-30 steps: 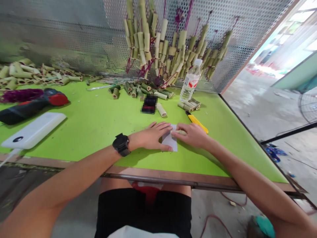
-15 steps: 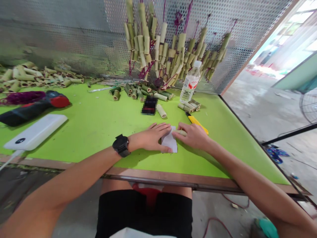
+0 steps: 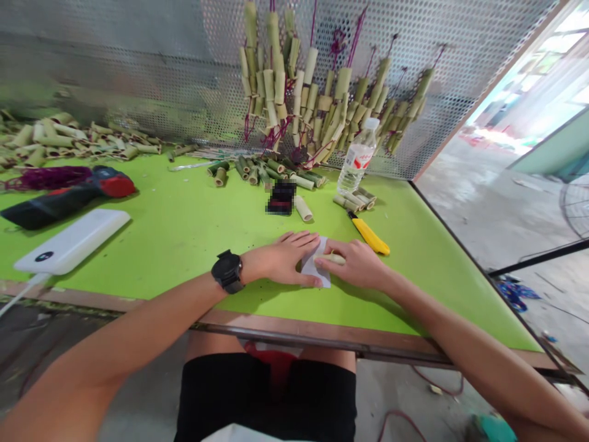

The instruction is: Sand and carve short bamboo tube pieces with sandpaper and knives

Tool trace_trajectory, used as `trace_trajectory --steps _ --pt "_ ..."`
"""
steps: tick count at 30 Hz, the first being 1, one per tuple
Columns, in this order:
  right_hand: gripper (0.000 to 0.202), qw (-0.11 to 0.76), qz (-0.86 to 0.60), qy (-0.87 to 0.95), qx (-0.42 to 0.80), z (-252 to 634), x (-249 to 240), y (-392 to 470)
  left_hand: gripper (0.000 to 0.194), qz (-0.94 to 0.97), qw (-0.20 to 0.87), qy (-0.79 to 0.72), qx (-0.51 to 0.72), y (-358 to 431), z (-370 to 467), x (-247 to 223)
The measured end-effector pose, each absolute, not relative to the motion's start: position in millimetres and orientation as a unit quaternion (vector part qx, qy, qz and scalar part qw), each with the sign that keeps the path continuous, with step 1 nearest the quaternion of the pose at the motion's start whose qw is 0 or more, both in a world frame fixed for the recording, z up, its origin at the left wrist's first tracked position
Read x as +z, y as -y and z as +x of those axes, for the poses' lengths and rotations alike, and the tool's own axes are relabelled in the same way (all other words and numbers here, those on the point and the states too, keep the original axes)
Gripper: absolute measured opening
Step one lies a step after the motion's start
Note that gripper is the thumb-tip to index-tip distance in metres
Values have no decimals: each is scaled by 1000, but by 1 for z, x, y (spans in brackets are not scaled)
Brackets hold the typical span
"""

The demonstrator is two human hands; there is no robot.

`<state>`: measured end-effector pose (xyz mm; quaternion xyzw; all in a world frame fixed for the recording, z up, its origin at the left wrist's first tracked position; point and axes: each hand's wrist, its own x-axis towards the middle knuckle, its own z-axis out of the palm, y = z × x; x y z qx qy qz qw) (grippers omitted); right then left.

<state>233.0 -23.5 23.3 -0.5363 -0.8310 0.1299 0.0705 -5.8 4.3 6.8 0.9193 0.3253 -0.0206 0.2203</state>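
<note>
My left hand (image 3: 292, 261) lies flat with its fingers stretched out, pressing a small whitish sheet (image 3: 324, 279) onto the green tabletop. A black watch (image 3: 227, 271) is on that wrist. Closed around a short, pale bamboo piece (image 3: 337, 259), my right hand (image 3: 359, 264) holds one end of it against the sheet. The fingers cover part of the bamboo. Beyond the right hand lies a yellow utility knife (image 3: 370, 236). Another short bamboo tube (image 3: 303, 209) rests beyond the sheet, beside a pixelated dark object (image 3: 281, 197).
A water bottle (image 3: 358, 158) stands by several bamboo pieces (image 3: 354, 201). Strung bamboo tubes (image 3: 317, 101) hang on the perforated metal panel (image 3: 184, 80). At the left are a bamboo heap (image 3: 59, 138), purple string (image 3: 53, 178), a black-and-red power tool (image 3: 69, 195) and a white power bank (image 3: 73, 241).
My right hand has shifted slightly left and nearer to me, with the bamboo piece further over the sheet. My left hand stays on the sheet. The whole view has moved a little.
</note>
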Motion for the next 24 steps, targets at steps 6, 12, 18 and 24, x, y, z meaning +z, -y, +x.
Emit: trace_trajectory --steps 6,12,18,24 --pt "41 73 -580 809 58 236 23 20 112 920 219 -325 -8 -4 -7 4" --pt "41 63 -534 834 125 231 24 25 110 921 224 -320 0 -5 -7 1" --pt "43 56 -570 817 69 234 24 22 110 920 216 -326 -2 -4 -7 3" --pt "41 50 -525 844 99 233 24 23 111 920 220 -324 1 -6 -6 2"
